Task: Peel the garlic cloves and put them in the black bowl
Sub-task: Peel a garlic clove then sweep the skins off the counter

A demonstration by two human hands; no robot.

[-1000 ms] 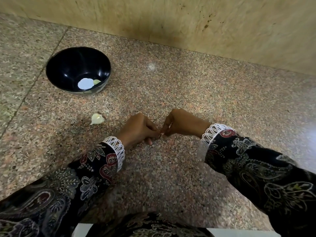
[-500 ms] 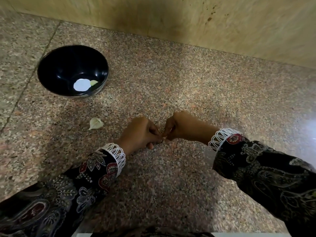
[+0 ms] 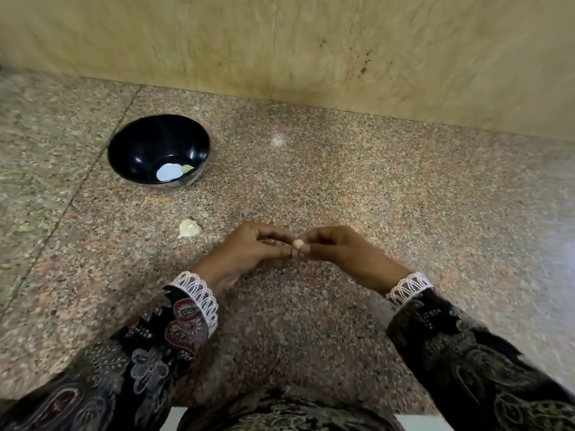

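Observation:
A small pale garlic clove (image 3: 298, 243) sits between the fingertips of both hands, low over the granite counter. My left hand (image 3: 249, 250) pinches it from the left and my right hand (image 3: 342, 251) pinches it from the right. The black bowl (image 3: 130, 150) stands at the back left; inside it lie a pale peeled clove (image 3: 187, 168) and a bright light reflection. A loose whitish piece of garlic or its skin (image 3: 189, 228) lies on the counter between the bowl and my left hand.
The speckled granite counter (image 3: 389, 197) runs back to a beige stone wall (image 3: 311, 48). A seam crosses the counter at the left. My patterned sleeves with white lace cuffs fill the lower corners.
Both hands have uncurled somewhat and turned, so the clove now shows between the fingertips. The view has tilted, showing more of the wall.

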